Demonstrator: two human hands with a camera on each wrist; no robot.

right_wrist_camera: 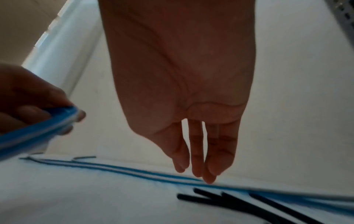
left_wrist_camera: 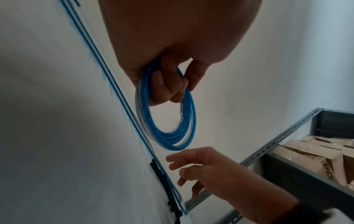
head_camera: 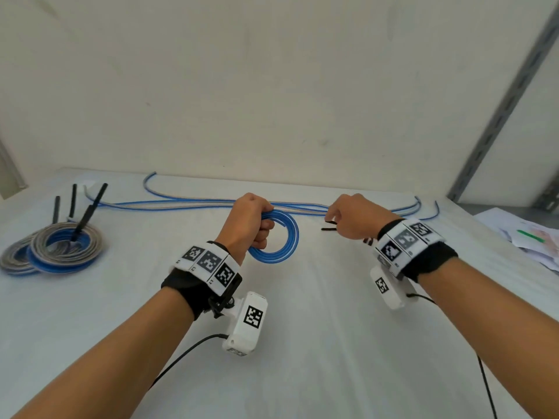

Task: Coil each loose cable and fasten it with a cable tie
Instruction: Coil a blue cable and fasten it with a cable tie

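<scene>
My left hand (head_camera: 255,220) is held above the white table, its fingers curled round the top of a blue cable coil (head_camera: 282,247) that hangs down as a ring. The left wrist view shows these fingers (left_wrist_camera: 164,88) wrapped through the coil (left_wrist_camera: 184,131). My right hand (head_camera: 351,219) hovers to the right of it over several black cable ties (head_camera: 329,228) lying on the table. In the right wrist view its fingers (right_wrist_camera: 196,153) hang straight and hold nothing, just above the ties (right_wrist_camera: 229,200). Loose blue and white cables (head_camera: 181,203) stretch along the back of the table.
Two tied coils (head_camera: 60,249) lie at the far left, with black tie ends sticking up. Papers (head_camera: 529,240) sit at the table's right edge. A grey metal shelf upright (head_camera: 499,110) stands at the right; cardboard boxes (left_wrist_camera: 316,154) are on the shelf.
</scene>
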